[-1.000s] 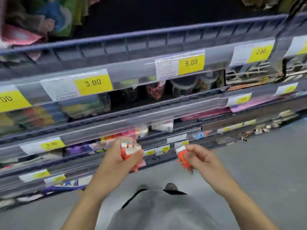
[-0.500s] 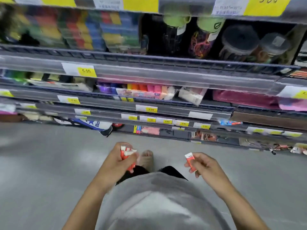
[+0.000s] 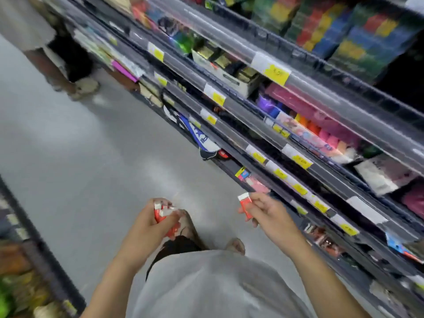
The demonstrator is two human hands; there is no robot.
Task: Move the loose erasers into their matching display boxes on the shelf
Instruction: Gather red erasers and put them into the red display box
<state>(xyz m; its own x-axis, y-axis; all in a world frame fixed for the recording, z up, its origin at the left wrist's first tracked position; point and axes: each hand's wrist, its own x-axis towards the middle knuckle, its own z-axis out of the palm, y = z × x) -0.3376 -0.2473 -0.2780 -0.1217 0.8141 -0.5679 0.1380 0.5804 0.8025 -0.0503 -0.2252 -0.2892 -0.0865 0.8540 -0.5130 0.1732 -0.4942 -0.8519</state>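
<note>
Your left hand [image 3: 146,228] grips a bunch of red and white erasers [image 3: 164,214] low in the middle | your right hand [image 3: 268,213] pinches one eraser [image 3: 245,204] near the shelf [image 3: 263,125] on the right | gray floor [image 3: 80,157] on the left.

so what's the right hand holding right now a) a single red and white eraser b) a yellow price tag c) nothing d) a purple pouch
a, the right hand pinches one red and white eraser in its fingers, held out over the floor beside the shelf, while the left hand grips a bunch of erasers.
</note>
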